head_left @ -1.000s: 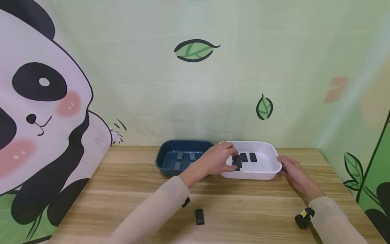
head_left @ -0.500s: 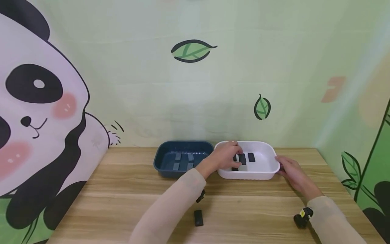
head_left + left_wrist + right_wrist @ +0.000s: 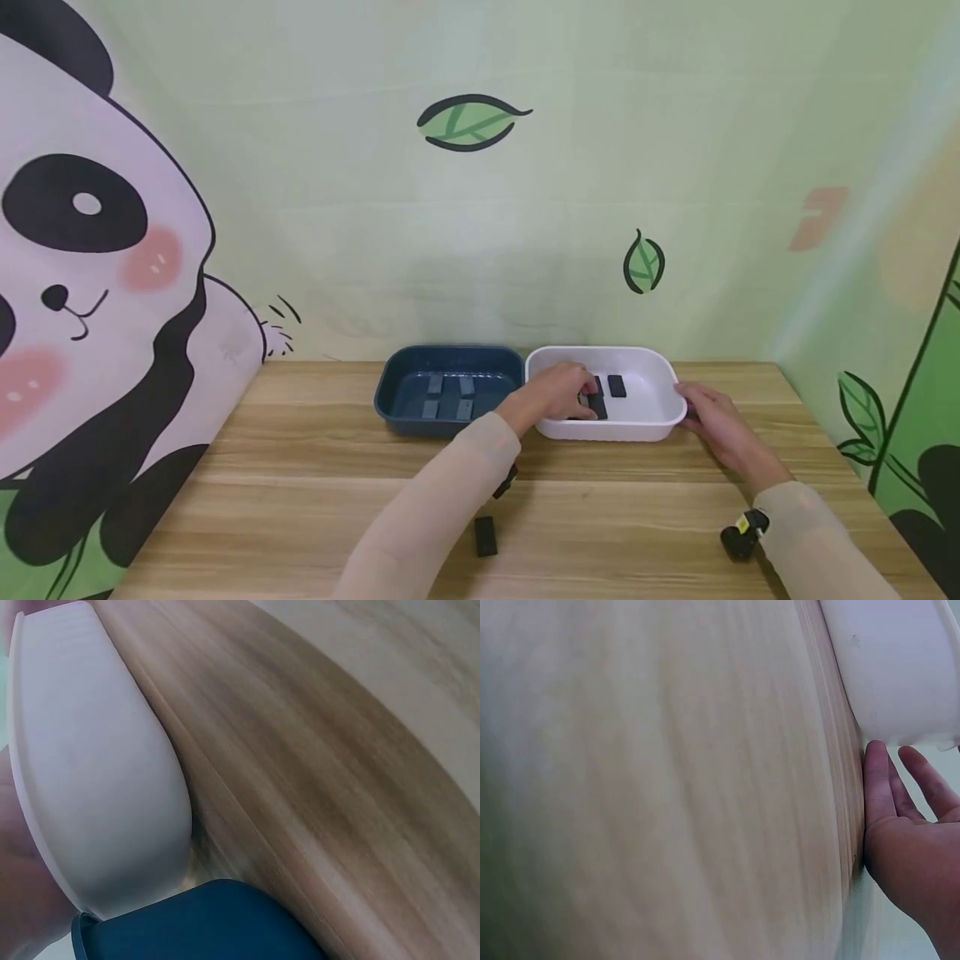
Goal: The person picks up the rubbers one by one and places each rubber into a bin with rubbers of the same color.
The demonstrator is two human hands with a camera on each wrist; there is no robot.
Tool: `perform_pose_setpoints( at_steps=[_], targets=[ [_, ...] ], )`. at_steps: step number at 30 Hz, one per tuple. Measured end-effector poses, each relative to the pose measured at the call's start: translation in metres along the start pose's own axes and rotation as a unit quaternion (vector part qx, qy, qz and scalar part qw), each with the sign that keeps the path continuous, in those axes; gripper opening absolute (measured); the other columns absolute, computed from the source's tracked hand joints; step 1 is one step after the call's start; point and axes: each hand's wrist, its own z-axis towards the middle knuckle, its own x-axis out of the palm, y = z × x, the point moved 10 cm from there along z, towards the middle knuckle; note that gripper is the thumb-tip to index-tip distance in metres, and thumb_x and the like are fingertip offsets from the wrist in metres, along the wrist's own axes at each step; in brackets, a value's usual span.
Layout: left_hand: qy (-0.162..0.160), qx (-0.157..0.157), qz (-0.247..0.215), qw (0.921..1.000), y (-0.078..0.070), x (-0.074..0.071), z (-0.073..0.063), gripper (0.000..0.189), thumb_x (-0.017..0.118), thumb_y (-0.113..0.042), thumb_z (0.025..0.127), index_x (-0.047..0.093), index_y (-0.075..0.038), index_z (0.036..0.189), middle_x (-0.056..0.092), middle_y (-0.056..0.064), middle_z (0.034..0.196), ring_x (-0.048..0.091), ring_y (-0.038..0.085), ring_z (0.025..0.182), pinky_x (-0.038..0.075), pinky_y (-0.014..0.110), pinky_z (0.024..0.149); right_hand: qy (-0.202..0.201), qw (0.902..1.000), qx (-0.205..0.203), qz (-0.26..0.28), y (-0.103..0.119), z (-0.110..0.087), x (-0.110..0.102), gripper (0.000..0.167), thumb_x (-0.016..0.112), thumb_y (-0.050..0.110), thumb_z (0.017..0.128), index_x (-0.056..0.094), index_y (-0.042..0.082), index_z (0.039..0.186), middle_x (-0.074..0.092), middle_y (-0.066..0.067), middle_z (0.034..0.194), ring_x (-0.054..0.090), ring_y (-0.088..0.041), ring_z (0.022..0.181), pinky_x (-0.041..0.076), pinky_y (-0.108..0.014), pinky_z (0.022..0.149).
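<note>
In the head view my left hand [image 3: 558,390] reaches into the white tray [image 3: 656,367]. Its thumb and fingers pinch a small flat black rectangular block [image 3: 597,407] low over the tray floor. Another black block [image 3: 617,386] lies to the right, and others are partly hidden by the hand. My right hand [image 3: 716,421] touches the tray's right end. The right wrist view shows that hand's fingers [image 3: 880,780] fairly straight against the end wall. In the left wrist view the left hand [image 3: 30,877] is mostly hidden behind the white tray's wall [image 3: 105,765].
A dark blue tray [image 3: 397,425] holding several grey-looking blocks [image 3: 435,384] stands against the white tray's left side. One loose black block [image 3: 486,536] lies on the wooden table [image 3: 300,467] near the front. A printed cloth wall [image 3: 360,250] rises behind the trays.
My left hand has shifted right, then slightly nearer within the white tray, lowering the black block beside the others. The right hand stays at the tray's end. The head view has turned slightly right.
</note>
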Motion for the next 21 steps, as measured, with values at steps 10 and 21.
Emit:
perform_pose_setpoints(
  at_steps=[10,21],
  targets=[
    [-0.001,0.007,-0.016,0.9999,-0.0012,0.004,0.0027,0.037,0.085,-0.041,0.091,0.08,-0.02,0.121,0.075,-0.006,0.11,0.063,0.009,0.104,0.05,0.021,0.094,0.001,1.0,0.0,0.001,0.0009,-0.0015,-0.0008,0.069,0.042,0.036,0.115,0.03,-0.019,0.156,0.049,-0.026,0.145,0.06,0.002,0.104,0.056,-0.02,0.093],
    [0.001,-0.017,-0.024,0.9995,0.0032,0.0072,0.0038,0.035,0.086,-0.042,0.09,0.08,-0.022,0.119,0.074,-0.009,0.107,0.063,0.007,0.103,0.051,0.021,0.094,0.002,0.9999,0.009,-0.007,-0.0018,0.0007,-0.0006,0.069,0.04,0.038,0.116,0.028,-0.016,0.158,0.038,-0.032,0.155,0.057,0.003,0.104,0.055,-0.018,0.093]
  ],
)
